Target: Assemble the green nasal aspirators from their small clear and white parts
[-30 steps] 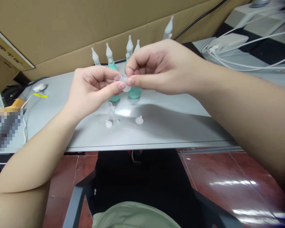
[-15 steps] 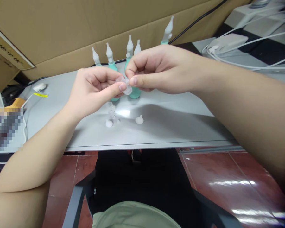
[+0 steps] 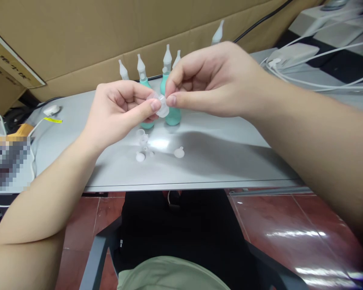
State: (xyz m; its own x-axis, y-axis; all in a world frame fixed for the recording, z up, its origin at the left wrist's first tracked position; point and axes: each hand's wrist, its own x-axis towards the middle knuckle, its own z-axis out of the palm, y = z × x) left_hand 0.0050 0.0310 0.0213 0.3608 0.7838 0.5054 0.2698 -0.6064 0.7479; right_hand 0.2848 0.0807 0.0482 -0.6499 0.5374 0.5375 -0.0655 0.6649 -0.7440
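Observation:
Between my hands, above the table, is a small translucent plastic part (image 3: 162,110) with a rounded end. My left hand (image 3: 117,112) pinches it between thumb and fingers. From the other side my right hand (image 3: 211,82) closes thumb and index finger at its right edge; the exact grip point is too small to make out. Behind the hands stand several nasal aspirators with teal bulbs (image 3: 173,117) and white pointed tips (image 3: 167,52), partly hidden by my fingers. Below lie a white tabbed disc (image 3: 179,152), a second tabbed disc (image 3: 140,157) and several small clear pieces (image 3: 143,139).
The grey table (image 3: 218,169) backs onto a cardboard wall (image 3: 78,40). White cables (image 3: 308,82) and a white adapter (image 3: 296,54) lie at the right. A small white plug (image 3: 51,110) and a yellow-tagged cord (image 3: 53,120) are at the left.
My right hand has shifted slightly right and up, its wrist higher, covering more of the far-right aspirator. My left hand still pinches the translucent part in nearly the same place.

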